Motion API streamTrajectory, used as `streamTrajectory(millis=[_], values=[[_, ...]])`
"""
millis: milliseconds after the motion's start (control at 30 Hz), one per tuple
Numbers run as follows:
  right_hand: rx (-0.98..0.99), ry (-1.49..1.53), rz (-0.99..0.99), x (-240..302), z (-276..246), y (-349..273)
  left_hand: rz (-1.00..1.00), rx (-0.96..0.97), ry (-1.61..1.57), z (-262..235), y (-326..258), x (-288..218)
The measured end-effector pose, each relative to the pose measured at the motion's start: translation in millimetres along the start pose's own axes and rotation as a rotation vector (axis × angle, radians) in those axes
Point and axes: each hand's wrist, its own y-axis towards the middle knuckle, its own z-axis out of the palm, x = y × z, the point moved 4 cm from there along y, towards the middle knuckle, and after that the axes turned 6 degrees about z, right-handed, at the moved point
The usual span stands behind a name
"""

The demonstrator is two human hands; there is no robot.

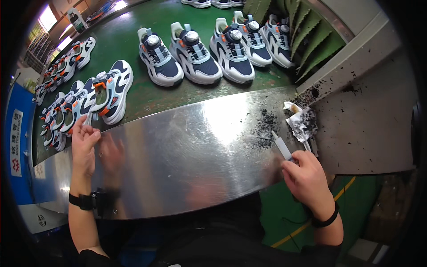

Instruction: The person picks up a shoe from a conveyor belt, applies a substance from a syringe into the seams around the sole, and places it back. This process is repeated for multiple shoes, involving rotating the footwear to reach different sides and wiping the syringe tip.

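My left hand (84,142) rests at the far left edge of a shiny steel plate (187,142), fingers bunched close to a white, navy and orange sneaker (111,91); I cannot tell whether it touches the shoe. A black band sits on that wrist. At the plate's right end, my right hand (306,175) grips a slim white and grey tool (281,147), tip pointing up-left toward a patch of black crumbs (266,129).
Several navy and white sneakers (195,55) stand in a row on the green belt (133,40) beyond the plate. More orange-trimmed sneakers (62,113) line the left side. A crumpled, dirty paper (301,122) lies by the grey ledge (369,124) on the right.
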Motion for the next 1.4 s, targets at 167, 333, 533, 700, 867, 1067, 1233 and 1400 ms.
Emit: streamTrajectory(millis=[167, 333, 533, 700, 867, 1067, 1233, 1400], values=[[0.132, -0.245, -0.057, -6.6, 4.4, 6.0, 0.028, 0.096, 0.251, 17.0, 35.9, 15.5], [0.203, -0.181, -0.075, -2.3, -7.7, -2.3, 0.08, 0.149, 0.359, 28.9, 62.5, 17.4], [0.322, 0.542, 0.262, -16.4, -2.4, -1.3, 0.179, 0.126, 0.335, 16.7, 46.0, -12.5], [0.405, 0.893, 0.361, -30.2, 15.0, -16.1, 0.181, 0.179, 0.132, 13.9, -20.1, -46.5], [0.427, 1.266, 0.489, -15.8, 19.8, -42.8, 0.536, 0.34, 0.809, 42.5, -103.4, -51.4], [0.525, 1.548, 0.421, 24.9, 23.4, -50.2, -0.03, 0.167, -0.159, 15.6, -74.2, -26.8], [0.514, 1.418, 0.458, 35.4, 24.3, -49.8, -0.23, 0.306, 0.214, -0.3, 15.8, 14.8], [0.442, 1.353, 0.334, 30.5, 28.0, -46.2, -0.197, 0.389, 0.479, 26.0, 24.1, 14.9]])
